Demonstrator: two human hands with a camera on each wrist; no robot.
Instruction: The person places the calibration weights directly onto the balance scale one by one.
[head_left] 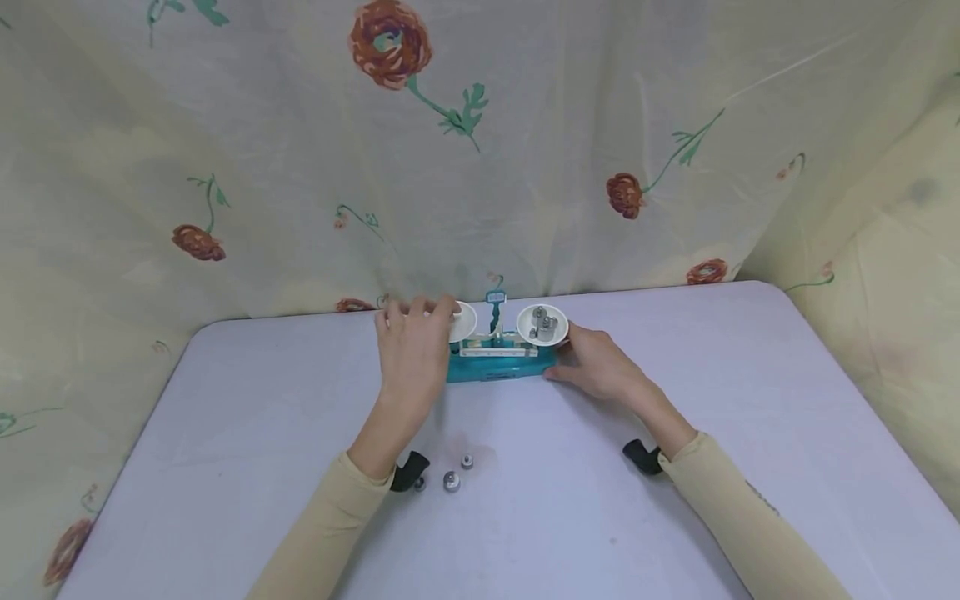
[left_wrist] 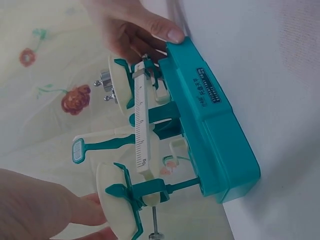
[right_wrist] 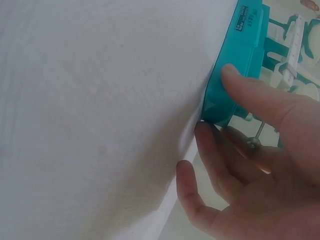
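A teal balance scale [head_left: 495, 368] with two white pans stands near the far side of the table. My left hand [head_left: 414, 350] is at its left pan [head_left: 467, 323], fingers curled over the outer edge; in the left wrist view the fingertips meet the rim of this pan [left_wrist: 114, 212]. At the other end my right hand [head_left: 602, 365] grips the base, its thumb [right_wrist: 240, 82] on the front face and the fingers around the end. Several metal weights [head_left: 545, 323] sit in the right pan [head_left: 527, 314]. The left hand covers part of the left pan.
Three small metal weights, among them a larger one [head_left: 452, 481] and a smaller one [head_left: 467, 461], stand on the pale tablecloth [head_left: 540, 517] near the left forearm. A flowered curtain [head_left: 525, 183] hangs behind the table. Black wrist pieces [head_left: 642, 457] stick out at both cuffs.
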